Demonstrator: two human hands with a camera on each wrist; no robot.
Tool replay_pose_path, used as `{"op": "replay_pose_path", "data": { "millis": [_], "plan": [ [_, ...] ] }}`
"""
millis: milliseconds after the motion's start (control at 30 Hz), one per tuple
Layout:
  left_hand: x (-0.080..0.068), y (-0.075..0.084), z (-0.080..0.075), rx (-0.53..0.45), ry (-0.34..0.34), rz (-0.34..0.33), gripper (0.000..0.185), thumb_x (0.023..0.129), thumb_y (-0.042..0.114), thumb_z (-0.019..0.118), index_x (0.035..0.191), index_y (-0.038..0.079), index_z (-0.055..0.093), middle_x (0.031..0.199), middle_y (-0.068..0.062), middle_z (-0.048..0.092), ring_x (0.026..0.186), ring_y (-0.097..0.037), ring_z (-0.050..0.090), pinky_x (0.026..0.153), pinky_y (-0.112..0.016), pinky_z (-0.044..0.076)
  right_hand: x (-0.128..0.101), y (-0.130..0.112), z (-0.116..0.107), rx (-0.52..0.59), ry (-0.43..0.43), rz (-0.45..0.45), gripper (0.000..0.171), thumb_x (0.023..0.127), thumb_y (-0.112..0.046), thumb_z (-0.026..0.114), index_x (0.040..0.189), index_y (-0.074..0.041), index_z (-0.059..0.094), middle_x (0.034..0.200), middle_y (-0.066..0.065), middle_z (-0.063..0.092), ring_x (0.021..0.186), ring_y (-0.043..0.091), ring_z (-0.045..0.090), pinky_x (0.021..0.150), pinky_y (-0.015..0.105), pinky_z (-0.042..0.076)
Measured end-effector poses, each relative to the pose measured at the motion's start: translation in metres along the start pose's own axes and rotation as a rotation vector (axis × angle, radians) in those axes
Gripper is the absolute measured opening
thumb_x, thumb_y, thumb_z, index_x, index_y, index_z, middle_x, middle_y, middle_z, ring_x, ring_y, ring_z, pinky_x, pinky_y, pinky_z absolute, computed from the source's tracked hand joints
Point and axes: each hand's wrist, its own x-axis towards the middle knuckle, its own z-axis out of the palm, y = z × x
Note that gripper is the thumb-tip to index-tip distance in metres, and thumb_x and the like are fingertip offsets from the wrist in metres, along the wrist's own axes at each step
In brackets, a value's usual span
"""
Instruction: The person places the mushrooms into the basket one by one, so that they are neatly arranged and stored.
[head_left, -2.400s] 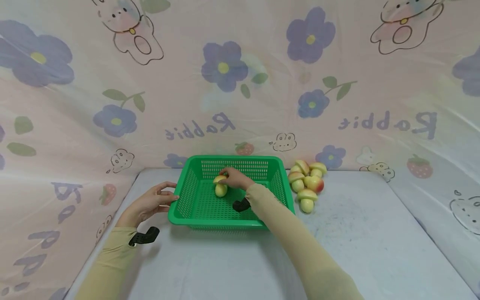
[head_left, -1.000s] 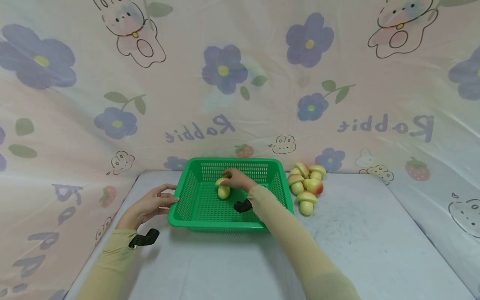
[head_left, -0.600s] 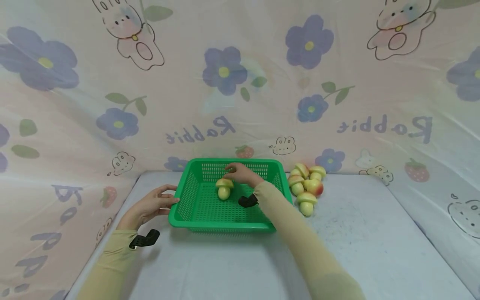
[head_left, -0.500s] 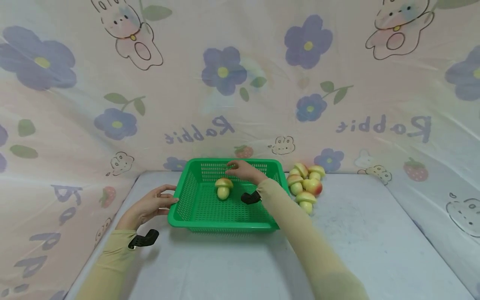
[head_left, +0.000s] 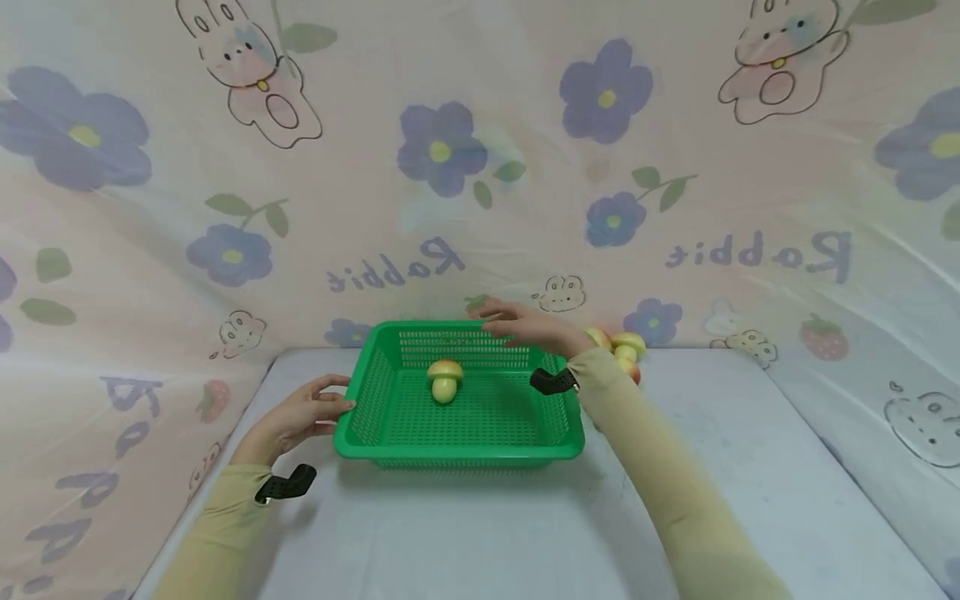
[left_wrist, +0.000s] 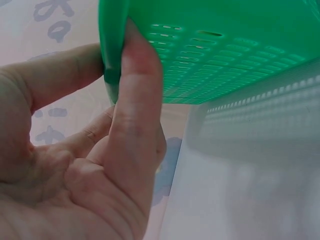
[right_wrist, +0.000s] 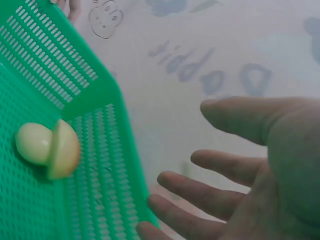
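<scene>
A green slotted basket [head_left: 457,451] stands on the table's far middle. One yellow-green toy mushroom [head_left: 445,379] stands on its floor, also seen lying there in the right wrist view [right_wrist: 47,149]. My left hand [head_left: 328,400] grips the basket's left rim, thumb and fingers pinching the rim [left_wrist: 120,65]. My right hand [head_left: 513,323] hovers open and empty over the basket's back right corner, fingers spread [right_wrist: 210,170]. A pile of like mushrooms [head_left: 627,345] lies right of the basket, partly hidden behind my right wrist.
The pale grey table [head_left: 480,533] runs bare in front and to the right of the basket. A pink cloth backdrop [head_left: 450,208] with flowers and rabbits closes off the back and both sides. A black wrist mount [head_left: 285,483] sits on each sleeve.
My right hand let go of the mushroom, left it standing in the basket, and rose back and to the right. The left hand stayed on the rim.
</scene>
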Motion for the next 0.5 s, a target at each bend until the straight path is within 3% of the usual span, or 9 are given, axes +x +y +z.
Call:
{"op": "replay_pose_path", "data": {
  "millis": [267,500],
  "plan": [
    [0.003,-0.001,-0.001,0.027,0.005,-0.003,0.061,0.093,0.013,0.065,0.142,0.002,0.031,0.105,-0.016,0.059,0.090,-0.026,0.064,0.077,-0.040,0.055,-0.051,0.004,-0.022,-0.051,0.080,0.030,0.045,0.100,-0.029,0.053,0.142,-0.018,0.041,0.143,0.010,0.043,0.122,0.024,0.049,0.101,0.043,0.040],
    [0.002,0.000,-0.001,0.037,0.002,-0.002,0.064,0.093,0.014,0.065,0.144,0.001,0.029,0.105,-0.015,0.059,0.090,-0.025,0.064,0.078,-0.040,0.055,-0.081,0.014,-0.037,-0.046,0.104,0.009,0.046,0.100,-0.024,0.053,0.143,-0.015,0.039,0.142,0.009,0.043,0.127,0.033,0.044,0.104,0.050,0.036]
  ]
}}
